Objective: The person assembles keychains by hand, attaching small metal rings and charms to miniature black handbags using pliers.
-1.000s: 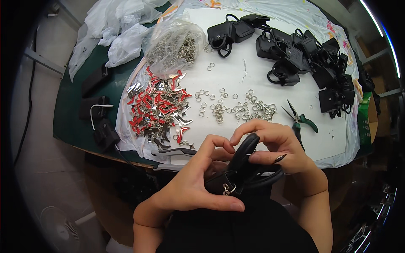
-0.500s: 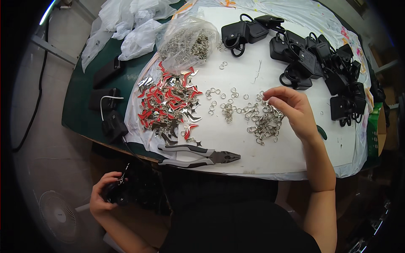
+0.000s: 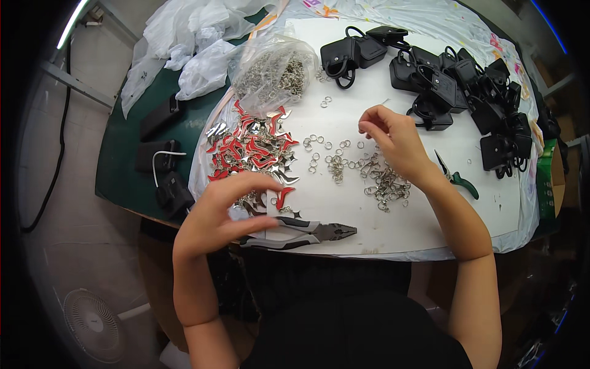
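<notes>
My left hand (image 3: 224,212) hovers at the near left over the pliers (image 3: 295,234) with grey-and-black handles, thumb and fingers apart and nothing between them. Beside it spreads a pile of red and silver high-heel-shoe charms (image 3: 249,144). My right hand (image 3: 396,141) is above the white board, its thumb and fingertips pinched together. Whatever lies in that pinch is too small to make out. A thin wire-like bit (image 3: 386,101) shows just beyond the fingers. Below the right hand lies a heap of silver rings and clasps (image 3: 387,187), with loose rings (image 3: 316,140) to its left.
Black miniature handbags (image 3: 439,89) crowd the far right. A clear bag of metal rings (image 3: 273,74) stands at the back, near crumpled white plastic bags (image 3: 206,67). Green-handled pliers (image 3: 461,181) lie right of my right forearm. Black devices (image 3: 163,157) with a white cable sit at left.
My left hand has risen from below the table's left edge, and the dark item with a chain no longer shows in it. The right hand has shifted left and away from me.
</notes>
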The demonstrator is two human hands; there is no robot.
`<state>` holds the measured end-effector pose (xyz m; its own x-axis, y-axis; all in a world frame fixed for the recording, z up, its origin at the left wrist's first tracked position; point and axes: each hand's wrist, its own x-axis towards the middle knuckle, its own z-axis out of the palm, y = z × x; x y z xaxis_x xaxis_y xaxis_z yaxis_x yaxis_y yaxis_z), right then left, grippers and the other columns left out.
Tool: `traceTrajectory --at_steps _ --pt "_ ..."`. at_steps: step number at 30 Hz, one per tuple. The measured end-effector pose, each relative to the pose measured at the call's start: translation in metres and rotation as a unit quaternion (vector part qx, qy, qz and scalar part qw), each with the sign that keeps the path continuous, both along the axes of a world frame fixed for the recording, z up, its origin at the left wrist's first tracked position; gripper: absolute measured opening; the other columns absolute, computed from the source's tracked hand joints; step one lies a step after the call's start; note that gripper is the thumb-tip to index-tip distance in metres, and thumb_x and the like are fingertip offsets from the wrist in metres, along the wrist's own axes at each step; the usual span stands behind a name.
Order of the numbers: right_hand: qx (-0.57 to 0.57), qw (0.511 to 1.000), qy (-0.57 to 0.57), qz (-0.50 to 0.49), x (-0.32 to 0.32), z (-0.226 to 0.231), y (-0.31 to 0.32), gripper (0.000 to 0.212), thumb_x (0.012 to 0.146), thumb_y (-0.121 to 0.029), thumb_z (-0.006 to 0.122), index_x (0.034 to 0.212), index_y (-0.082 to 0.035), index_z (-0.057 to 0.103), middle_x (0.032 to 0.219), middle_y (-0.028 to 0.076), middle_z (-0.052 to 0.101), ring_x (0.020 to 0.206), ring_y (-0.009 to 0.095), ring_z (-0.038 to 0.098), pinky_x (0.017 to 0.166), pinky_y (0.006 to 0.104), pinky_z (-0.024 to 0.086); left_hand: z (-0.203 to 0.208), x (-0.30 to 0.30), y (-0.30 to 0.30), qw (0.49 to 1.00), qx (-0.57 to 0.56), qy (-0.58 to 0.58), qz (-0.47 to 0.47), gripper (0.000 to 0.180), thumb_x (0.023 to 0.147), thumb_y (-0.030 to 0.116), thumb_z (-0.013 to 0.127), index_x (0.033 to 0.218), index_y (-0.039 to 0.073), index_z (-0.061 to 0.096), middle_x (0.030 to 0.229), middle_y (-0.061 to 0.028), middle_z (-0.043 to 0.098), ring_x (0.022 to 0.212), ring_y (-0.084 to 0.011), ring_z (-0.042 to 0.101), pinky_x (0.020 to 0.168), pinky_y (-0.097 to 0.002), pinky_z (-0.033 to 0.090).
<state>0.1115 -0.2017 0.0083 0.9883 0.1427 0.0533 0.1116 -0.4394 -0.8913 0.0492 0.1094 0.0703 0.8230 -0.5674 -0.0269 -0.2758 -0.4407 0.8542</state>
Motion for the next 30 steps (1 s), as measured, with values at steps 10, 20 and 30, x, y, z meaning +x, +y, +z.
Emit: traceTrajectory --at_steps 10,20,30 --pt "0.181 0.980 0.059 -0.052 -0.039 -0.012 -0.035 0.014 0.092 -0.005 0.065 0.103 0.003 0.068 0.085 0.006 0.071 0.072 0.007 0.063 0.066 0.0207 0.052 -0.058 0.178 -0.118 0.911 0.162 -0.373 0.071 0.023 0.073 0.011 0.079 0.094 0.005 0.070 0.109 -0.0084 0.065 0.107 -0.0296 0.056 0.096 -0.0401 0.045" --pt "0.225 0.973 0.029 -0.051 -0.050 0.005 -0.041 0.012 0.091 -0.006 0.066 0.099 0.002 0.067 0.088 0.006 0.069 0.073 0.008 0.063 0.067 0.0222 0.053 0.001 0.116 -0.112 0.959 -0.260 0.034 0.105 0.025 0.091 0.016 0.067 0.073 0.000 0.062 0.118 -0.0159 0.067 0.097 -0.0161 0.061 0.091 -0.0322 0.045" --pt "0.225 0.971 0.078 -0.008 -0.064 0.003 -0.037 0.013 0.092 -0.005 0.067 0.103 0.003 0.066 0.088 0.005 0.068 0.074 0.007 0.061 0.067 0.0213 0.052 -0.057 -0.046 -0.100 0.940 -0.261 0.055 0.215 0.016 0.089 0.004 0.071 0.102 -0.004 0.065 0.125 -0.0191 0.060 0.115 -0.0234 0.059 0.102 -0.0360 0.044"
